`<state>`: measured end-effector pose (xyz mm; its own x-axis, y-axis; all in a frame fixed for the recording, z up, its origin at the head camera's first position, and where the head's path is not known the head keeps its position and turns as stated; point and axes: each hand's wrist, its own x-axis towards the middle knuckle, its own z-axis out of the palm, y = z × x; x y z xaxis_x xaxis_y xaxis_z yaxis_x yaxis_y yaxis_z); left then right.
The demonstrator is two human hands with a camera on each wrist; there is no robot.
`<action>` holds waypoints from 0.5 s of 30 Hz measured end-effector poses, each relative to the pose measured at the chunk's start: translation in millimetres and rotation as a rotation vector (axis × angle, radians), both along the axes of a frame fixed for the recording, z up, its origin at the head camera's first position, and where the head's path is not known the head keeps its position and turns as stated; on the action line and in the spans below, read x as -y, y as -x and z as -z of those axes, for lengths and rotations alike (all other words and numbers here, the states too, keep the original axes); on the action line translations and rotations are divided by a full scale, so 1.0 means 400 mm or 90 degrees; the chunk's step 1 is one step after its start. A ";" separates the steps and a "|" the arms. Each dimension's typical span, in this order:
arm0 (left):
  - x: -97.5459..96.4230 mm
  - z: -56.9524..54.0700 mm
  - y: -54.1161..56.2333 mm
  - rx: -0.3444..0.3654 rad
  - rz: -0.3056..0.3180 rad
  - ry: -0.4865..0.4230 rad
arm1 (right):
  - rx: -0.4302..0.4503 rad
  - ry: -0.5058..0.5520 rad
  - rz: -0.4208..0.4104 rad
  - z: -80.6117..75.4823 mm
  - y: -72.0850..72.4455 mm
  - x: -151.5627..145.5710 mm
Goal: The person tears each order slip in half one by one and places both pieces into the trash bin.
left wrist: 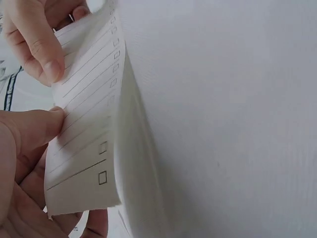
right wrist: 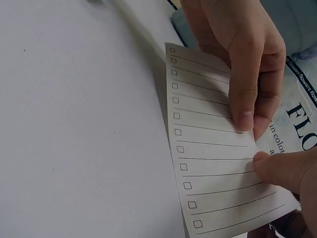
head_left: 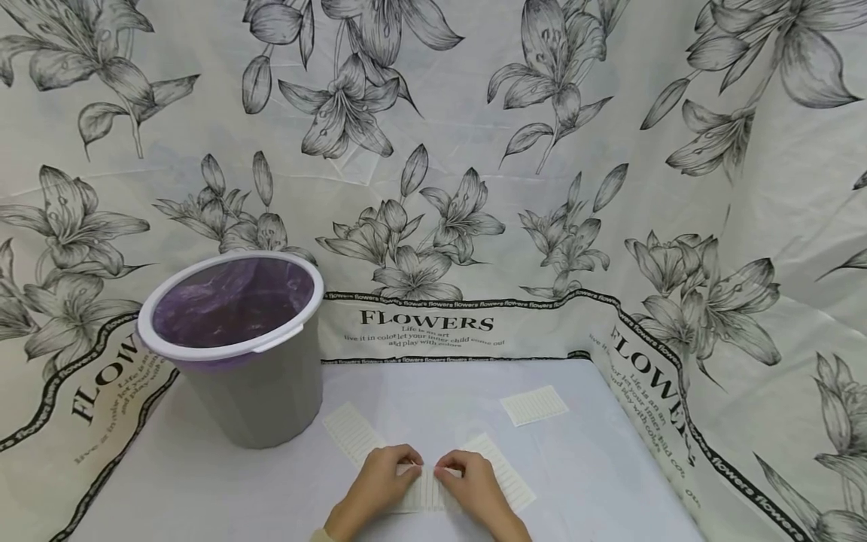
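Observation:
Both hands pinch the far edge of one cream checklist sheet (head_left: 428, 493), ruled with lines and small check boxes. My left hand (head_left: 382, 482) has its thumb on the printed face, with the fingers behind. My right hand (head_left: 477, 482) pinches the same edge close beside it, thumb also on the printed face. In the left wrist view the sheet (left wrist: 86, 144) bends and stands tilted up from the tabletop. The right wrist view shows its column of boxes (right wrist: 178, 132) along the near edge. Much of the fingers behind the sheet is hidden.
One lined sheet (head_left: 354, 430) lies beyond the left hand, another (head_left: 506, 473) beside the right hand. A smaller sheet (head_left: 535, 406) lies farther back right. A grey bin (head_left: 264, 391) with a purple liner stands at the left. Flower-printed cloth (head_left: 433, 226) surrounds the white tabletop (head_left: 596, 467).

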<state>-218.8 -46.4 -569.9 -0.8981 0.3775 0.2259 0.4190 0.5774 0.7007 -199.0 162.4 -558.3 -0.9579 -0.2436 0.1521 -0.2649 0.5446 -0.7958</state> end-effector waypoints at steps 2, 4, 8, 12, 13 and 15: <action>0.001 -0.001 -0.002 0.011 0.001 -0.027 | -0.005 0.009 -0.004 -0.004 0.004 0.000; 0.002 -0.002 -0.003 0.022 -0.002 -0.049 | -0.010 0.015 -0.011 -0.008 0.006 0.001; 0.007 -0.013 -0.007 0.032 -0.023 -0.071 | -0.030 0.014 -0.020 -0.015 0.005 0.005; 0.012 -0.032 -0.014 0.036 -0.047 -0.072 | -0.062 0.010 -0.021 -0.022 0.004 0.011; 0.013 -0.036 -0.015 0.037 -0.052 -0.072 | -0.068 0.009 -0.022 -0.024 0.005 0.012; 0.013 -0.043 -0.019 0.040 -0.057 -0.070 | -0.075 0.012 -0.025 -0.030 0.004 0.015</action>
<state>-211.3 -51.6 -552.7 -0.9405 0.2715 0.2044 0.3232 0.5287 0.7848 -200.7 156.5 -546.3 -0.9228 -0.2768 0.2682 -0.3782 0.5169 -0.7680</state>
